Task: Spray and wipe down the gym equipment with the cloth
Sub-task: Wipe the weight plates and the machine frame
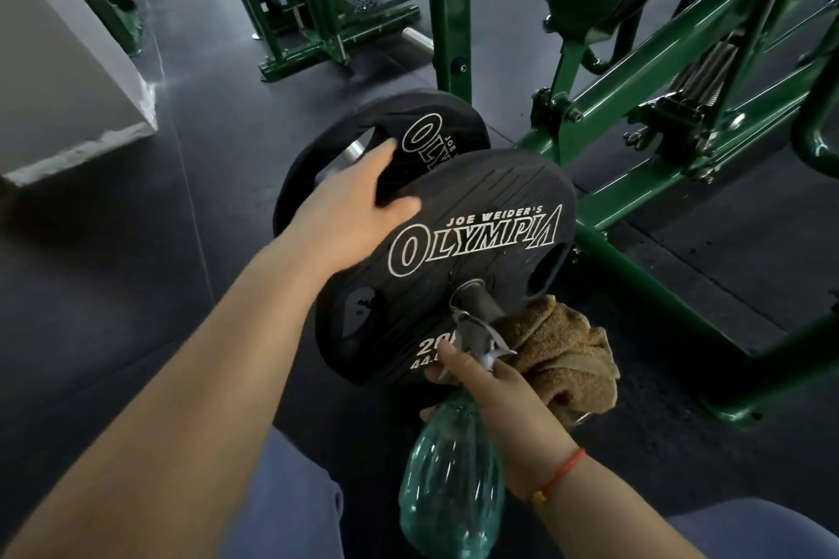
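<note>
Currently my left hand (358,204), flat, steadies the black rubber weight plate (476,250) at ten o'clock; right hand (504,404) grips translucent green spray bottle (449,481) and tan cloth (567,359). Recommend misting evenly.

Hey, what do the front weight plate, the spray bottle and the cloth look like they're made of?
Front weight plate: matte black rubber or urethane coating, probably; grooved face, printed white lettering.
Spray bottle: clear green-tinted plastic, ribbed and see-through.
Cloth: tan terry fabric, by its looped, fuzzy pile.
</note>
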`<state>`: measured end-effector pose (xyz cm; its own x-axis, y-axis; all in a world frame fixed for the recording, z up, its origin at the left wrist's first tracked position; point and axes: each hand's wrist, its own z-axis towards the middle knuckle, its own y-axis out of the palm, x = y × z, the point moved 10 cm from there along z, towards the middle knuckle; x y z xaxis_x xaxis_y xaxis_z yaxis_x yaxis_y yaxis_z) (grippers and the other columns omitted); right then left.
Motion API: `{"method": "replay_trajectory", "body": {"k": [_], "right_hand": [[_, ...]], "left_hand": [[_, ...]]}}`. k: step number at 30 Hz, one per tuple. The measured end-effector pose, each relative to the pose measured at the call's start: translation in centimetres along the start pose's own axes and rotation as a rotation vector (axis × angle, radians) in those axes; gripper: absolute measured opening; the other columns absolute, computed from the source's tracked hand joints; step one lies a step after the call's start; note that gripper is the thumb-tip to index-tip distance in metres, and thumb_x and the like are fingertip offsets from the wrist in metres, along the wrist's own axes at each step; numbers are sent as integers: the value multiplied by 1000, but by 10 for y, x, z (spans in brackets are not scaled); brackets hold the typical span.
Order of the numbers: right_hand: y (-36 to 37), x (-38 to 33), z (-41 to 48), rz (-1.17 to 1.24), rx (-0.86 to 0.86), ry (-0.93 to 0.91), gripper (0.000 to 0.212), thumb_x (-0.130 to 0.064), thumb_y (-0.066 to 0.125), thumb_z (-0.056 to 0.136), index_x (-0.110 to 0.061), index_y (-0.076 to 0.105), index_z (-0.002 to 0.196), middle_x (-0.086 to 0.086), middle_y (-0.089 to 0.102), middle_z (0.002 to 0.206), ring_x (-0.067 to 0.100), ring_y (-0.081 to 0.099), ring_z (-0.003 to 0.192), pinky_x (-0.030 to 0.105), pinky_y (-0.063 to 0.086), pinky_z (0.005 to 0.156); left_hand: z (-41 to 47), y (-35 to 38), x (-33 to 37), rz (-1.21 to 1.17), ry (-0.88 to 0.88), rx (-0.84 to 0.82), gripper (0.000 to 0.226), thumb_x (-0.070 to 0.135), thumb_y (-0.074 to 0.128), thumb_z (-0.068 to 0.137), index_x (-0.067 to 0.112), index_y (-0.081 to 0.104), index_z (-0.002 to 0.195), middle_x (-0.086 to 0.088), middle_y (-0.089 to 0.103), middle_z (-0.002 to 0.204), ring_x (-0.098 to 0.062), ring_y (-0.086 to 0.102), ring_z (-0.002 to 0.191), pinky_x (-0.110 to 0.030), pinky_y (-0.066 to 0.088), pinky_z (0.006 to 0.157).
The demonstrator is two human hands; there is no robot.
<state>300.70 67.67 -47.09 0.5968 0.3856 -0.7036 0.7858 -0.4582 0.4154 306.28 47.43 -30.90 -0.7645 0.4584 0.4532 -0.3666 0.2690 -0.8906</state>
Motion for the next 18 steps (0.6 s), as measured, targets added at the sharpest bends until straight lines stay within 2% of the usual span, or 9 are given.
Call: {"method": "replay_trajectory", "body": {"k": [1, 3, 5, 8, 10, 12, 16, 18], "right_hand": [[1, 3, 2, -24, -3, 2, 43, -40, 76, 84, -9, 68, 114, 13, 72, 112, 35, 72, 90, 39, 61, 71], [2, 7, 8, -84, 2, 4, 49, -48, 78, 80, -12, 69, 113, 5, 75, 106, 30, 72, 98, 43, 61, 85], [3, 11, 11, -131, 7, 5, 51, -53, 79, 79, -16, 69, 113, -2, 77, 101, 24, 71, 102, 45, 58, 94], [7, 16, 12, -147, -1, 25, 57, -60, 81, 72, -19, 70, 111, -3, 77, 101, 26, 70, 106, 50, 54, 98], [10, 21, 13, -165, -5, 46, 65, -66, 80, 63, -22, 71, 109, -5, 77, 101, 27, 69, 106, 51, 53, 99], [9, 27, 14, -170, 7, 65, 60, -65, 81, 61, -22, 73, 102, -3, 77, 100, 28, 70, 105, 52, 53, 99], [7, 35, 15, -171, 24, 85, 38, -47, 82, 76, -17, 73, 97, 6, 77, 98, 32, 72, 97, 54, 55, 96], [11, 37, 13, -144, 21, 97, 35, -40, 81, 79, -12, 71, 99, 9, 77, 98, 31, 73, 85, 48, 58, 91]], "left_hand": [[-18, 3, -27, 33, -108, 7, 84, 54, 64, 90, 37, 18, 159, 3, 39, 160, -26, 37, 147, -50, 34, 118], [-53, 19, -63, 57, -257, -12, 75, 52, 66, 91, 32, 31, 155, 1, 51, 150, -27, 49, 136, -49, 44, 109], [-68, 30, -74, 65, -282, 28, 51, 47, 61, 95, 28, 52, 142, 0, 67, 127, -23, 62, 115, -41, 52, 91], [-68, 29, -73, 78, -249, 100, 34, 44, 59, 98, 29, 61, 127, 5, 69, 106, -20, 64, 99, -36, 49, 76], [-64, 27, -69, 83, -207, 120, 32, 45, 58, 98, 27, 62, 125, 8, 68, 102, -17, 63, 95, -37, 51, 76], [-59, 27, -64, 112, -169, 133, 40, 46, 56, 98, 25, 59, 132, 7, 67, 110, -18, 63, 99, -37, 52, 80], [-39, 20, -39, 201, -75, 158, 45, 49, 54, 98, 21, 58, 134, 2, 65, 114, -21, 62, 102, -42, 54, 84], [-28, 15, -19, 256, -13, 179, 45, 51, 52, 98, 20, 60, 130, 1, 64, 111, -23, 62, 102, -47, 53, 87]]}}
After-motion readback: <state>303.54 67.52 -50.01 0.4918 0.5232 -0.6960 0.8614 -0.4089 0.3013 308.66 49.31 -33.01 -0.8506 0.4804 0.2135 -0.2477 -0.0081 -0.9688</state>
